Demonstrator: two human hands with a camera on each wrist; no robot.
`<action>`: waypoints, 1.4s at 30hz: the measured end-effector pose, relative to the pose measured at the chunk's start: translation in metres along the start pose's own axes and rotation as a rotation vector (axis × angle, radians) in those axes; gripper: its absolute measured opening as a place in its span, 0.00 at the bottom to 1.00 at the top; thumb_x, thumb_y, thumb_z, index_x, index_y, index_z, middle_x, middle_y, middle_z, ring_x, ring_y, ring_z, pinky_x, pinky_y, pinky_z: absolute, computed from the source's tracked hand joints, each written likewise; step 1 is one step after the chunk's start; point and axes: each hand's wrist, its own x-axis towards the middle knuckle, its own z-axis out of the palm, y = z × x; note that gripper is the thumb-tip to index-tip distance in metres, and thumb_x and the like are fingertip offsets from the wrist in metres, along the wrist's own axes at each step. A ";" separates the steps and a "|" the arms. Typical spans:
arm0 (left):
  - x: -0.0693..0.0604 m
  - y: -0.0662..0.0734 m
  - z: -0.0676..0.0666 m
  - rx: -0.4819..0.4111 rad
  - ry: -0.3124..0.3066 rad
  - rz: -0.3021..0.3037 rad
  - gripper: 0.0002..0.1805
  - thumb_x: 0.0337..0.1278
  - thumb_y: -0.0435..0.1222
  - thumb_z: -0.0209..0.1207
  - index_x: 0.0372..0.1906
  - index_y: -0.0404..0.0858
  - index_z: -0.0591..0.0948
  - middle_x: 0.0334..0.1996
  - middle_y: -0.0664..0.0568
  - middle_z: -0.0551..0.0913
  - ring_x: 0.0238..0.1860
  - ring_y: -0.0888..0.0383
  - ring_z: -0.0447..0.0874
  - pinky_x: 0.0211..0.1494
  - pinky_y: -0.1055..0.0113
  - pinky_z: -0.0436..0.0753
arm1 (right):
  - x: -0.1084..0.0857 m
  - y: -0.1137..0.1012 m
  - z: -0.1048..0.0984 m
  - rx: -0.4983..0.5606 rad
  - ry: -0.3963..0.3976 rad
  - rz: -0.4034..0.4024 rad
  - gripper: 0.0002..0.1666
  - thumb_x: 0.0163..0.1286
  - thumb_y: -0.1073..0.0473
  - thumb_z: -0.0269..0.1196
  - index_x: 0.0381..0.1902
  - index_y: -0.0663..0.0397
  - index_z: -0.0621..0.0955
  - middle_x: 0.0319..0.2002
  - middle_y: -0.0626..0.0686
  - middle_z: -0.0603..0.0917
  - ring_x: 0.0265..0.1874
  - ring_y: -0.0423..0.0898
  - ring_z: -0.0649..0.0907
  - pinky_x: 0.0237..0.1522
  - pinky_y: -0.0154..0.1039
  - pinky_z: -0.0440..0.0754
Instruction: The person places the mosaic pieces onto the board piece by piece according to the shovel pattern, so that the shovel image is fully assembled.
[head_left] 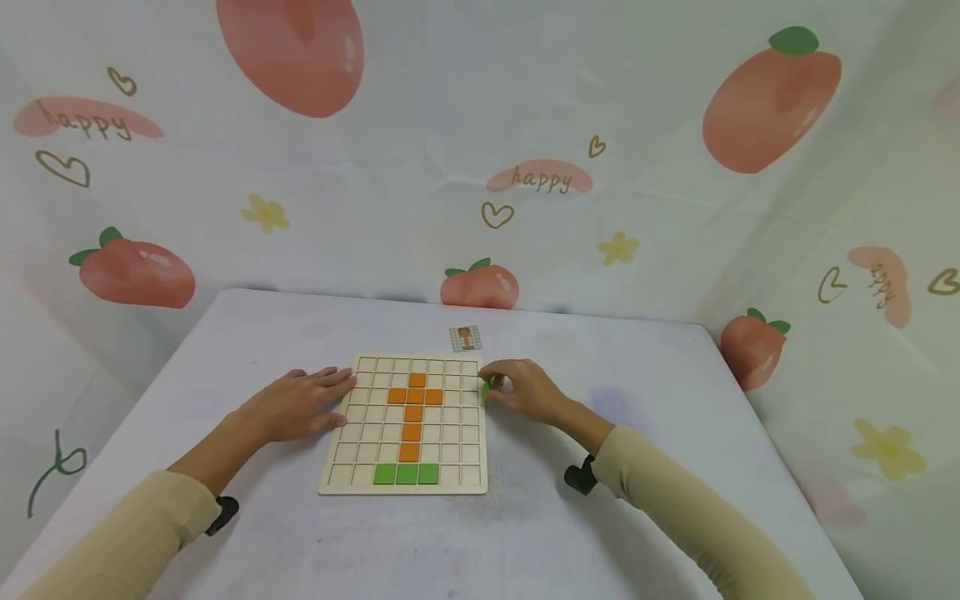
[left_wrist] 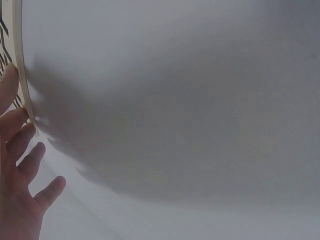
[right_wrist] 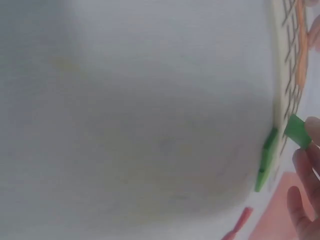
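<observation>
A pale wooden grid board [head_left: 371, 433] lies on the table. Orange square tiles [head_left: 411, 432] form a cross on it, and three green tiles [head_left: 407, 474] sit side by side in its bottom row. My left hand [head_left: 303, 404] rests at the board's left edge, fingers extended and touching the rim. At the right edge, my right hand [head_left: 528, 390] pinches a green square tile [right_wrist: 297, 131] between thumb and fingers. More green tiles [right_wrist: 266, 159] lie on the table against the board's side, mostly hidden by the right hand in the head view.
A small picture card [head_left: 465, 337] lies just beyond the board's far edge. The white-covered table [head_left: 300, 542] ends at a printed cloth backdrop [head_left: 420, 225], which also stands along both sides.
</observation>
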 end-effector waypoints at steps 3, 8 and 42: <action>0.000 0.000 0.001 0.000 -0.002 -0.002 0.34 0.65 0.51 0.60 0.69 0.34 0.73 0.68 0.40 0.73 0.67 0.39 0.71 0.59 0.40 0.74 | 0.007 -0.003 0.000 0.013 0.012 0.005 0.18 0.61 0.65 0.72 0.50 0.61 0.84 0.44 0.53 0.88 0.38 0.44 0.84 0.46 0.45 0.82; 0.001 0.000 0.001 -0.006 -0.005 -0.004 0.34 0.65 0.51 0.60 0.69 0.34 0.73 0.68 0.41 0.72 0.67 0.39 0.71 0.59 0.39 0.74 | 0.020 -0.008 0.006 0.054 0.041 -0.018 0.19 0.62 0.66 0.71 0.50 0.64 0.84 0.44 0.56 0.88 0.41 0.47 0.84 0.49 0.48 0.81; -0.002 0.003 -0.004 -0.014 -0.005 -0.005 0.34 0.65 0.50 0.60 0.69 0.33 0.73 0.68 0.39 0.72 0.67 0.38 0.71 0.59 0.39 0.74 | 0.060 -0.027 0.052 0.013 0.057 0.101 0.19 0.64 0.56 0.72 0.51 0.55 0.85 0.44 0.49 0.88 0.45 0.44 0.84 0.54 0.41 0.79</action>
